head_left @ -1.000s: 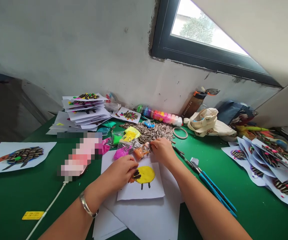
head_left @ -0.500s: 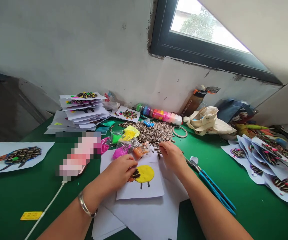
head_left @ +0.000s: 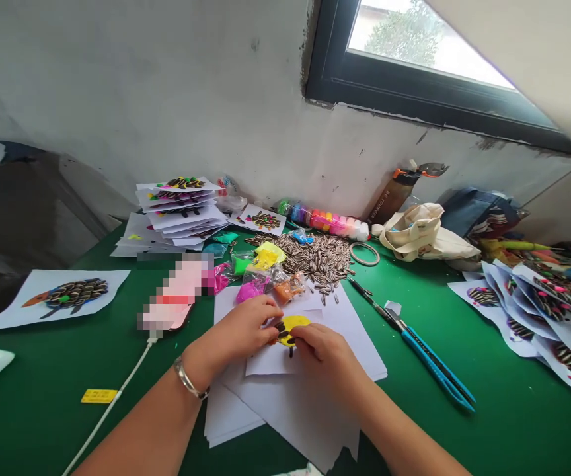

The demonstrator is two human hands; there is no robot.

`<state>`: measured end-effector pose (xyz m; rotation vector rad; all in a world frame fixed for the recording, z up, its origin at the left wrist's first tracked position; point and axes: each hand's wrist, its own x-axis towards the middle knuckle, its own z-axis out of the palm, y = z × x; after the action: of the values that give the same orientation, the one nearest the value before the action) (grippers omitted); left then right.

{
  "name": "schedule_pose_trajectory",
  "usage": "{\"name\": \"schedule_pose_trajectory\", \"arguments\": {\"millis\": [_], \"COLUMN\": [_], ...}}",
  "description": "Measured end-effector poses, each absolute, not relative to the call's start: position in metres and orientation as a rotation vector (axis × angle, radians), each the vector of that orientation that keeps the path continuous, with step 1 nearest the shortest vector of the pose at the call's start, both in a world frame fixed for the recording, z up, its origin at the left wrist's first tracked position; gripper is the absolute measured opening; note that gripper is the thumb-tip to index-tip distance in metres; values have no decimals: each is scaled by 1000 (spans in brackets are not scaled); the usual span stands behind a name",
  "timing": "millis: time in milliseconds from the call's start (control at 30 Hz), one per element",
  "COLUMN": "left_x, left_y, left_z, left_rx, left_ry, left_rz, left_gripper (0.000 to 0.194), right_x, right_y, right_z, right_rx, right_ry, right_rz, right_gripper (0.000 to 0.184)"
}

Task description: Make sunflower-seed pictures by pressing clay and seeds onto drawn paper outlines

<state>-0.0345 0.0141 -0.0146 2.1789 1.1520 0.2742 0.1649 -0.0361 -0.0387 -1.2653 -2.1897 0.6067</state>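
Observation:
A small white sheet (head_left: pixel 270 365) bears a yellow clay oval (head_left: pixel 296 322) with several dark sunflower seeds (head_left: pixel 281 327) pressed on its left part. My left hand (head_left: pixel 248 327) rests at the sheet's left side, fingers curled together at the oval's left end; what they hold, if anything, is hidden. Over the oval's right part is my right hand (head_left: pixel 328 347), its thumb and fingertips pinched on a seed against the yellow clay. A pile of sunflower seeds (head_left: pixel 322 258) lies beyond, beside bagged orange clay (head_left: pixel 287 289) and magenta clay (head_left: pixel 252 288).
Blue-handled tweezers (head_left: pixel 437 367) and a dark pen (head_left: pixel 359 285) lie at right. A tape ring (head_left: pixel 364 254) is near the pile. Finished seed pictures are stacked at left (head_left: pixel 181 218) and right (head_left: pixel 543 311). A bottle (head_left: pixel 394 192) and cloth bag (head_left: pixel 414 231) stand behind.
My right hand has come back from the edge of the seed pile to the yellow clay oval with a seed. My left hand stays at the oval's left end. The view has shifted slightly.

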Motion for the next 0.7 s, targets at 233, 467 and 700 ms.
{"name": "schedule_pose_trajectory", "arguments": {"millis": [233,467,700], "left_x": [-36,-35,-33], "left_y": [11,9,9], "left_z": [-13,-9,-11], "left_rx": [2168,2164,2160], "left_ry": [1132,1151,1155], "left_rz": [281,270,274], "left_gripper": [21,19,24], "right_x": [156,153,155], "right_y": [-36,-37,-37], "right_z": [-43,-55,-56], "right_rx": [-1273,-1305,-1282], "right_ry": [-2193,-2141,-2195], "right_rz": [534,497,326], "right_gripper": [21,19,18]}}
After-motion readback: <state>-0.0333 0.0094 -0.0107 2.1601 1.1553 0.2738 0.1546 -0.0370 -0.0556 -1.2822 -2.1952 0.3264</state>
